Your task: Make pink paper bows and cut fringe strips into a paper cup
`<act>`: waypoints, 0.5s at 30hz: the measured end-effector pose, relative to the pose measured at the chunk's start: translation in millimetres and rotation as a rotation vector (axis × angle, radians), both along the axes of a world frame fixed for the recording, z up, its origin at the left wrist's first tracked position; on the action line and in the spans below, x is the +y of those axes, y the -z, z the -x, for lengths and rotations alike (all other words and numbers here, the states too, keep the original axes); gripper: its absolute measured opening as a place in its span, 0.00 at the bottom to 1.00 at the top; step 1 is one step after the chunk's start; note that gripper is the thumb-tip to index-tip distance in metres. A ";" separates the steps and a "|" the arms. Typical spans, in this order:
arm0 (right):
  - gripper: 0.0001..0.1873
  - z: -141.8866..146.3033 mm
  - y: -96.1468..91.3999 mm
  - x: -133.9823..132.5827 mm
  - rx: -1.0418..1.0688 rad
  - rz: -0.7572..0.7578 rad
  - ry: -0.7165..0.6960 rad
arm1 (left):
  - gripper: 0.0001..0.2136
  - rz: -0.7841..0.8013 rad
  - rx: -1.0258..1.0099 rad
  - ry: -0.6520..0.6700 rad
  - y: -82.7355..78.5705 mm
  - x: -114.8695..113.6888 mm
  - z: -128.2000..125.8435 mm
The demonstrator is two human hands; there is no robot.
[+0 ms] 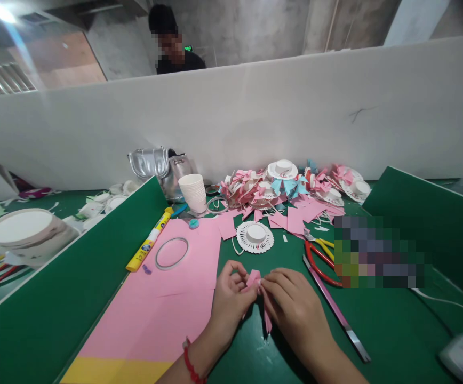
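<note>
Between my two hands is a pink paper bow [254,277] with a folded loop on top and narrow tails hanging below. My left hand [233,293] pinches its left side with thumb and fingers. On the other side, my right hand [291,298] has its fingertips closed on the bow's middle and right part. Just beyond the hands lies a small white paper hat [256,233] with a fringed, scalloped brim and a white cord at its left. Pink paper sheets [187,314] spread out beside my left wrist.
A utility knife [335,309] and red-handled pliers [321,266] lie at the right. At the left are a yellow glue tube [147,245], a metal ring [172,253] and stacked paper cups [193,193]. Decorated paper hats [251,189] are heaped behind. Green dividers [95,240] flank the space; a person [179,53] is beyond the wall.
</note>
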State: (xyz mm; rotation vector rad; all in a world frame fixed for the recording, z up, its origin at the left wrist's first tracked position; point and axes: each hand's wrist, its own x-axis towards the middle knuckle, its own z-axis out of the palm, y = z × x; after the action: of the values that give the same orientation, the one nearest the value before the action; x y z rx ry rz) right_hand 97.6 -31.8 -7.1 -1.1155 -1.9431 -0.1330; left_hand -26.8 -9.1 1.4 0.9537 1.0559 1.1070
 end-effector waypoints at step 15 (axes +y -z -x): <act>0.13 -1.0 -2.4 -1.1 -0.050 0.027 0.007 | 0.13 -0.101 0.225 -0.048 -0.6 -3.8 -1.6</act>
State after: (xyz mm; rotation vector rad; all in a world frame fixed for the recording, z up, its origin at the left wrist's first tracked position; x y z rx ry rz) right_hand 98.6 -32.9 -4.7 -1.1463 -1.9907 -0.1393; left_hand -25.1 -13.0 2.0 1.1588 1.2191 1.1192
